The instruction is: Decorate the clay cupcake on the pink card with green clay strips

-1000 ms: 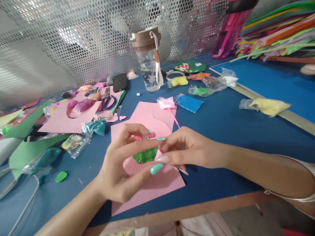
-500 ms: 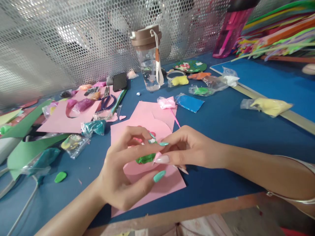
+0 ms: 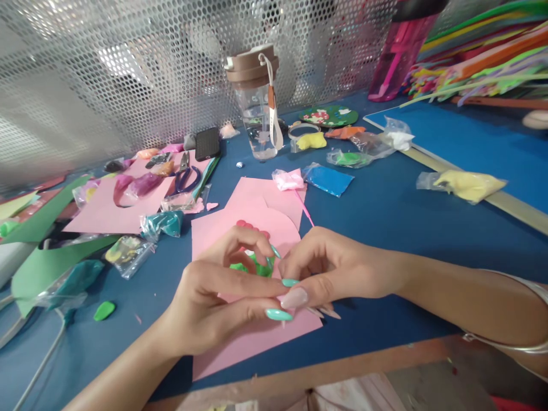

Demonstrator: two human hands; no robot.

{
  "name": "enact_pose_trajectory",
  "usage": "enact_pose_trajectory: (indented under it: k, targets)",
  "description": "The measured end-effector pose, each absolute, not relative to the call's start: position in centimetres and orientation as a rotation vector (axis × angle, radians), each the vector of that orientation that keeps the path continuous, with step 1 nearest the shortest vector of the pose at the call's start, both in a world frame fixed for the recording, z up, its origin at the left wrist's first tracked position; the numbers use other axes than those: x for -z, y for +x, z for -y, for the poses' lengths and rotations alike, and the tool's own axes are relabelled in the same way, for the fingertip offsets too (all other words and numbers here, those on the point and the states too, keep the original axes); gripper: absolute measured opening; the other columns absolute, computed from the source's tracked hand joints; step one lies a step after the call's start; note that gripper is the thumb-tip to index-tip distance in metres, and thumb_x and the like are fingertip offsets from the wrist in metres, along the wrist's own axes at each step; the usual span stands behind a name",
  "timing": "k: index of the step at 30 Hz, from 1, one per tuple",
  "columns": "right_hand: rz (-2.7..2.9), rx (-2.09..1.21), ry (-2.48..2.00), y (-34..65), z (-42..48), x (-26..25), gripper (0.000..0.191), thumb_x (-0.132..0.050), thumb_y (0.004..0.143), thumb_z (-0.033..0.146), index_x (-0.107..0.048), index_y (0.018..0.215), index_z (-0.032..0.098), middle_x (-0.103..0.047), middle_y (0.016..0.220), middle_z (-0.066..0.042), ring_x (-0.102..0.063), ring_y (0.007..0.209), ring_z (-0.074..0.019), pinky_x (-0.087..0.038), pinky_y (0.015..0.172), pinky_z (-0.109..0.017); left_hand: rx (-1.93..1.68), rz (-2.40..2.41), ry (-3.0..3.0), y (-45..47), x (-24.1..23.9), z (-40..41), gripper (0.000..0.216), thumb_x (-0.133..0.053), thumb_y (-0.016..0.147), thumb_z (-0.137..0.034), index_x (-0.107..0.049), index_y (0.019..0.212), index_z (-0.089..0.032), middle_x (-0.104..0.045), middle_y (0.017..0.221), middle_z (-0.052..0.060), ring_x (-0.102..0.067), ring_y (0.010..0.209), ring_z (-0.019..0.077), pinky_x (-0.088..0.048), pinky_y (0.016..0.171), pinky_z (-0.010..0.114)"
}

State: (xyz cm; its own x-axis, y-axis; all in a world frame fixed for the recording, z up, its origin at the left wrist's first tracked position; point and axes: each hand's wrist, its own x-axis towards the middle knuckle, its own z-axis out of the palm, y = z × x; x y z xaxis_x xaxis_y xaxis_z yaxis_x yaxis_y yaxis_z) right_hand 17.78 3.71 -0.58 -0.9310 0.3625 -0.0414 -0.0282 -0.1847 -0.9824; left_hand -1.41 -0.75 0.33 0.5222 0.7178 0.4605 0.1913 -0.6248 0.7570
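Observation:
My left hand (image 3: 214, 302) and my right hand (image 3: 338, 274) meet over the pink paper (image 3: 222, 348). Thumb and forefinger of each are pinched together at one spot. A small piece of pink clay is between them, almost wholly hidden by the fingertips. Behind the left fingers, a rounded pink paper shape (image 3: 282, 222) bears green clay (image 3: 263, 267) and several red clay dots (image 3: 246, 224), partly covered by my hand. Past the fingers lie a packet of pink clay (image 3: 289, 180) and a thin pink stick (image 3: 305, 208).
A clear tumbler with a brown lid (image 3: 259, 108) stands at the back, near a perforated metal screen (image 3: 171, 68). Clay packets, dark-handled scissors (image 3: 187, 177) and cut paper (image 3: 98, 211) crowd the left. A blue board (image 3: 479, 148) and a yellow clay packet (image 3: 468, 185) lie right.
My left thumb and forefinger have closed and come up against the right thumb. Both hands' pinch sits slightly nearer me, uncovering more red dots. The pink piece is now hidden.

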Motion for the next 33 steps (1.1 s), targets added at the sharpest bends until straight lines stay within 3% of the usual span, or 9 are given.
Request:
enact_pose_trajectory:
  k: [3,5,10,13,33]
  targets:
    - [1.799,-2.199,-0.408,17.8,-3.7,0.4,0.023,-0.057,0.079,0.03,-0.058,0.068,0.01,-0.047,0.054,0.003,-0.045,0.044,-0.0049,-0.039,0.042,-0.017,-1.073,-0.741,2.105,-1.5,-0.4,0.6,0.014,-0.063,0.078,-0.022,-0.071,0.089,-0.023,-0.057,0.083,0.007,-0.054,0.082,0.0161,-0.053,0.064,0.029]
    - [1.907,-2.027,-0.438,17.9,-3.8,0.4,0.017,-0.053,0.079,0.024,-0.06,0.074,0.01,-0.049,0.057,0.002,-0.046,0.048,-0.0062,-0.039,0.045,-0.018,-1.12,-0.782,2.127,-1.6,-0.3,0.5,0.016,-0.063,0.078,-0.02,-0.071,0.091,-0.024,-0.055,0.084,0.006,-0.054,0.083,0.0155,-0.053,0.063,0.027]
    - [2.32,-1.003,-0.634,17.9,-3.6,1.0,0.016,-0.05,0.069,0.01,-0.065,0.075,0.011,-0.056,0.059,-0.001,-0.046,0.052,-0.0087,-0.036,0.05,-0.021,-1.162,-0.954,2.338,-2.2,0.0,0.2,0.024,-0.065,0.076,-0.014,-0.069,0.095,-0.027,-0.053,0.09,0.004,-0.055,0.084,0.0147,-0.051,0.064,0.027]
    - [2.397,-0.635,-0.646,17.8,-3.4,1.3,0.015,-0.049,0.072,0.013,-0.063,0.065,0.012,-0.06,0.061,-0.003,-0.047,0.051,-0.0088,-0.034,0.049,-0.021,-1.125,-0.97,2.375,-2.3,0.1,0.1,0.022,-0.065,0.076,-0.014,-0.069,0.094,-0.027,-0.054,0.089,0.004,-0.054,0.082,0.014,-0.051,0.064,0.027]
    - [2.462,-0.371,-0.739,18.1,-3.2,1.1,0.02,-0.055,0.074,0.024,-0.064,0.059,0.013,-0.06,0.055,0.0,-0.051,0.049,-0.0104,-0.03,0.048,-0.024,-1.03,-0.902,2.449,-2.4,0.4,-0.2,0.023,-0.065,0.075,-0.012,-0.069,0.094,-0.024,-0.053,0.092,0.005,-0.053,0.082,0.0135,-0.049,0.062,0.026]
